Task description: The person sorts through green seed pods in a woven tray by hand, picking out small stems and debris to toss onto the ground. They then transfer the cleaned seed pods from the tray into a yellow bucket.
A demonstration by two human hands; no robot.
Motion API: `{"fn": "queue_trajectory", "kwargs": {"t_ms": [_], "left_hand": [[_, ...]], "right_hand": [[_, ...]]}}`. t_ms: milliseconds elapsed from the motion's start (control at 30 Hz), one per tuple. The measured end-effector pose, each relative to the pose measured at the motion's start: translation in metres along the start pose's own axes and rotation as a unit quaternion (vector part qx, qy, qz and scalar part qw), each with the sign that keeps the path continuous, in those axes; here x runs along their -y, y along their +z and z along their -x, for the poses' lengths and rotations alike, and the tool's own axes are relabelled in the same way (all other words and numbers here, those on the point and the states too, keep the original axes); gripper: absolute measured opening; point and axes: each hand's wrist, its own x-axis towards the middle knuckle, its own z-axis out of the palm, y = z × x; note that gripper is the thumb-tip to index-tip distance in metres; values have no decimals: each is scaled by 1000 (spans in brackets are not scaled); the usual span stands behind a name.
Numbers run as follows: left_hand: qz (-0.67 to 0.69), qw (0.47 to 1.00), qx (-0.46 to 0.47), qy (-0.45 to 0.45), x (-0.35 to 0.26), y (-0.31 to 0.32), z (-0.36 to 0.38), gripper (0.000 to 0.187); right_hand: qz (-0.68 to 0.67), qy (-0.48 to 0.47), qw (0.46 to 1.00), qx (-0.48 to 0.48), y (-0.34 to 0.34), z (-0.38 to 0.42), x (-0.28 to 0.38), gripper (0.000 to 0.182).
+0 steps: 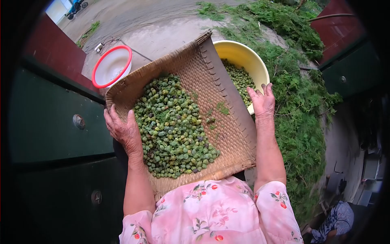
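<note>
A woven winnowing basket (233, 136) lies tilted across my lap, with a dark strip stitched along its right edge. Green, round seed cones (174, 130) with bits of leaf are heaped over its left part. My left hand (124, 128) grips the basket's left side, thumb toward the cones. My right hand (263, 99) is raised at the near right rim of a yellow basin (258, 65), its fingers apart. More green cones (237, 79) lie inside that basin, partly hidden behind the basket.
A white basin with a red rim (131, 57) stands beyond the basket at the left. Cut green branches (298, 134) cover the ground on the right. Dark green door panels (53, 118) flank me at the left. Another person's patterned clothing (339, 219) shows at the lower right.
</note>
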Motion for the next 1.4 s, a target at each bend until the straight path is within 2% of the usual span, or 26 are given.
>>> {"fn": "queue_trajectory", "kwargs": {"t_ms": [133,200,233,267,300,367,467,567,667,800,833,867,900,933,1033,1067,1167,1267,1367,1400], "left_hand": [[-28,999,10,15,0,0,3,55],[-24,999,17,12,2,0,3,51],[-21,1000,21,11,3,0,3,49],[-23,999,19,15,3,0,3,48],[-25,999,17,18,3,0,3,46],[-28,999,18,24,2,-1,3,44],[-26,999,20,28,2,-3,3,42],[-23,999,17,30,3,-3,3,40],[-22,999,17,31,3,-2,4,39],[-20,999,17,29,2,-3,3,37],[-21,999,18,31,2,-4,3,37],[-20,999,18,29,2,-4,3,36],[-19,999,19,28,1,-4,4,36],[-17,999,19,26,1,-4,4,36],[-25,999,19,23,1,-2,4,35],[-25,999,18,26,2,-2,4,34],[-23,999,16,31,2,-3,4,34],[-16,999,13,35,-2,-5,4,36],[-21,999,13,36,-1,-5,3,35],[-22,999,12,35,0,-4,3,34]], "right_hand": [[101,-17,994,-22,12,17,-11,72],[315,-11,948,47,20,32,-17,50],[416,-9,906,81,27,43,-20,39],[479,-24,870,112,42,62,-25,20],[551,-62,811,186,43,69,-32,21],[667,-131,658,325,43,79,-42,24],[734,-164,551,361,40,94,-61,25],[766,-147,532,329,36,99,-72,22],[743,-171,560,325,36,95,-70,19],[641,-70,741,188,40,80,-52,14],[484,-13,860,162,32,69,-47,18],[306,43,942,129,27,60,-41,21],[115,98,984,91,23,54,-38,25],[98,82,991,49,27,56,-37,37],[273,88,953,100,35,68,-42,29],[385,93,910,123,42,76,-46,24],[593,-59,760,260,43,86,-74,21],[644,-188,659,341,48,95,-89,23],[687,-112,620,361,58,109,-87,28],[705,-135,602,351,57,112,-91,27]]}}
